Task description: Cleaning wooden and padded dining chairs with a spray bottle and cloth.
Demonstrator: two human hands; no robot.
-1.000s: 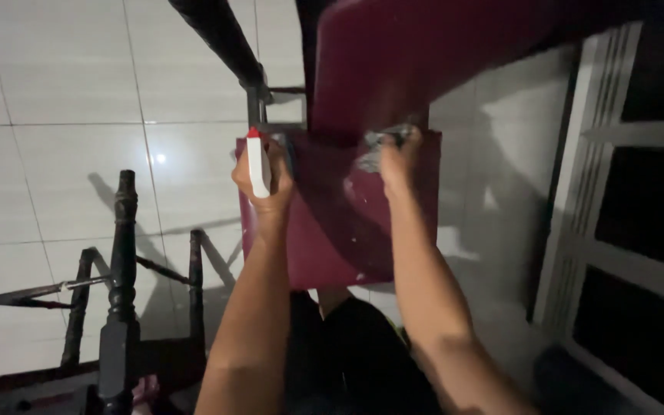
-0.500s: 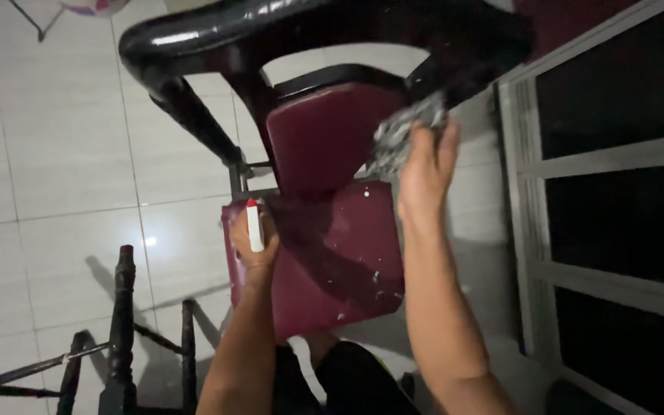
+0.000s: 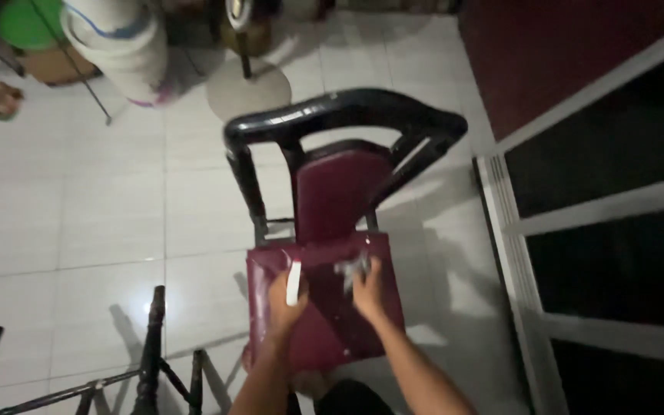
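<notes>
Head view, left hand (image 3: 284,305) gripping bottle (image 3: 294,282), right hand (image 3: 368,290) clutching rag (image 3: 350,267), seat's (image 3: 324,338) back edge.

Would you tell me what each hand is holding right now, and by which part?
The left hand grips a small white bottle around its body. The right hand presses a crumpled grey cloth, bunched under its fingers, onto the maroon chair seat.

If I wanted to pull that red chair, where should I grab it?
Probably the black curved top rail of the chair, gripped from behind. It is a rounded bar with open gaps beneath, so fingers could wrap around it. The seat is flat and taken up by both hands.
</notes>
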